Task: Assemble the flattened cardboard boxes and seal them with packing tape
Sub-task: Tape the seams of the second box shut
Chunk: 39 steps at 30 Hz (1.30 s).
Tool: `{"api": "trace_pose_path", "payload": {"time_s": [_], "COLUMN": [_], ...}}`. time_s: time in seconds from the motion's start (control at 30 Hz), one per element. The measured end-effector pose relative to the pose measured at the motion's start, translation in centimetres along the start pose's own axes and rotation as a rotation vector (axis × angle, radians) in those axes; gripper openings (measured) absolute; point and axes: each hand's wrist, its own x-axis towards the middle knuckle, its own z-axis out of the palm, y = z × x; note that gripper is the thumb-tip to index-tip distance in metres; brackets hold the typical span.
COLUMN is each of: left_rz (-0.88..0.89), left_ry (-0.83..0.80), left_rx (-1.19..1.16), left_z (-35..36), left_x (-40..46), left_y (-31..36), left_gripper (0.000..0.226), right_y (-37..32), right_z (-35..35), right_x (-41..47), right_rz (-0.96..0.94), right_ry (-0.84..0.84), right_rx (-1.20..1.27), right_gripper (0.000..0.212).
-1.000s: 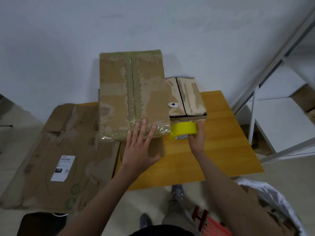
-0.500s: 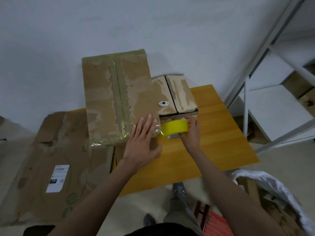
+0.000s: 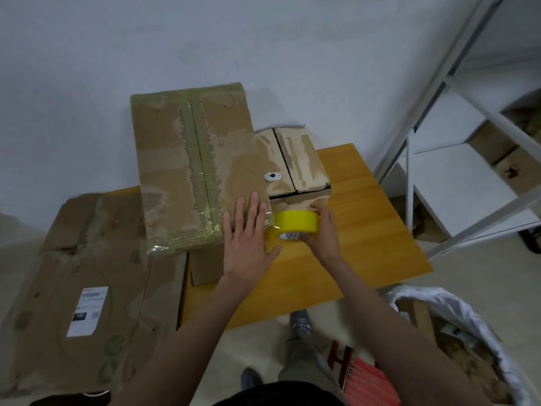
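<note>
Since a moment ago my left hand (image 3: 248, 244) has slid a little to the right along the near edge of the big box (image 3: 190, 168), and it now lies close to the tape roll (image 3: 295, 225). The right hand (image 3: 323, 230) with the roll has stayed at almost the same place, at the near right corner of this box.

About the progress, I judge it like this. The big box stands assembled on the table (image 3: 366, 230). Its top flaps are closed, a strip of tape runs along the middle seam, and a shiny strip goes along the near edge. So this box looks nearly sealed, and I think I am finishing the last strip at the corner. The small box (image 3: 301, 159) behind the roll is also assembled, but I see no fresh tape on its seam, so I believe it still waits. On the left a flattened box (image 3: 87, 288) with a white label lies unfolded, so this one is not yet started.

My left hand is open, with straight fingers pressing flat on the near right corner of the big box, where the tape is. My right hand is curled around the yellow roll and grips it from the right side. The roll is just beside the box corner, above the table, and it touches the fingertips of my left hand or is very near to them; I cannot tell which.
</note>
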Motion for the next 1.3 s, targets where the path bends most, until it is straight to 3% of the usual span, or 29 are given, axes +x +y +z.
{"api": "trace_pose_path", "payload": {"time_s": [0.07,0.2,0.37,0.5,0.67,0.8,0.9,0.97,1.03,1.13,1.3], "left_rz": [-0.003,0.019,0.014,0.051,-0.011,-0.06,-0.07,-0.089,-0.097,-0.091,-0.081], "left_ry": [0.001,0.008,0.059,0.057,0.0,0.047,0.087,0.104,0.127,0.178,0.226], "left_rx": [0.026,0.033,-0.011,0.005,0.035,0.021,0.009,-0.002,-0.008,-0.004,0.028], "left_z": [0.2,0.4,0.7,0.7,0.4,1.0,1.4,1.5,1.6,1.7,1.7], "left_x": [0.3,0.7,0.0,0.1,1.5,2.1,2.2,2.3,2.3,2.1,2.1], "left_y": [0.8,1.6,0.0,-2.1,-0.6,0.3,0.3,0.4,0.5,0.6,0.6], "left_gripper": [0.105,0.105,0.101,0.096,0.096,0.093,0.091,0.093,0.092,0.087,0.082], "right_y": [0.2,1.4,1.8,1.1,0.5,0.2,-0.6,-1.7,-2.6,-3.1,-2.3], "right_z": [-0.4,-0.8,-1.7,-1.8,-2.3,-2.8,-4.1,-4.7,-4.2,-1.5,3.9], "right_x": [-0.2,0.0,0.6,2.3,3.7,4.6,5.6,7.1,9.8,15.0,20.5], "right_rz": [0.034,0.03,-0.057,-0.1,-0.159,-0.215,-0.147,-0.079,-0.07,-0.145,-0.332], "right_ry": [-0.032,-0.072,-0.149,-0.315,-0.501,-0.619,-0.757,-0.745,-0.588,-0.374,-0.597], "right_rx": [-0.011,-0.074,-0.099,-0.11,-0.109,-0.106,0.023,0.109,0.117,-0.135,-0.69], "right_gripper": [0.092,0.069,0.071,0.065,0.072,0.076,0.072,0.058,0.047,0.034,0.051]}}
